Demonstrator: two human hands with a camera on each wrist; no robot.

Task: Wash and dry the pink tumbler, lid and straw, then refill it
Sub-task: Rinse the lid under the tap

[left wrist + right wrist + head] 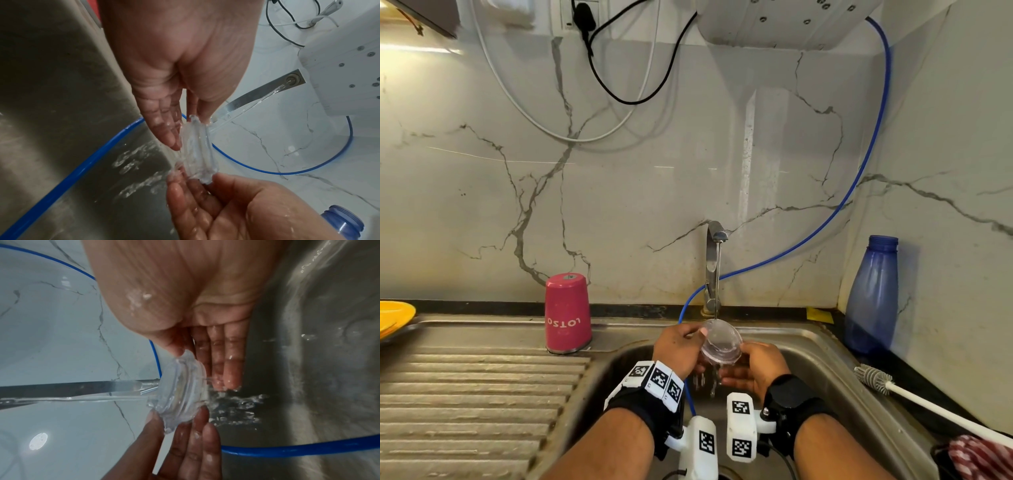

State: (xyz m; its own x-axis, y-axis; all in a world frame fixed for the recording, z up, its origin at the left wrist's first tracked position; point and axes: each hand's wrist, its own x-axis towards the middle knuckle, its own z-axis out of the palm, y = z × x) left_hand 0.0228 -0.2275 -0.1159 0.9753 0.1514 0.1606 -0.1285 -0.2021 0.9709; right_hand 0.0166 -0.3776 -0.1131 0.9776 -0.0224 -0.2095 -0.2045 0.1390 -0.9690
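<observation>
Both hands are working right over the stainless steel sink basin, with the steel walls close in on the left and right and the drainboard ridges running off to the left. The left hand and right hand are each pinching opposite edges of the clear round plastic lid, thumb on one face, fingers behind the other, so it's sitting between them just under the chrome tap. The water stream is hitting the lid and splashing off below into the basin.

A thin blue hose is dropping down the marble wall and into the sink right behind the hands, so that's the closest thing in the way.

The lid is looking see-through, wet, ridged around the rim; it's tilted, one face turned toward the stream.

The pink tumbler is standing upside down on the sink ledge to the left, well apart from the hands. A blue translucent bottle is standing on the counter on the right, and a white-handled bottle brush is lying near it.
</observation>
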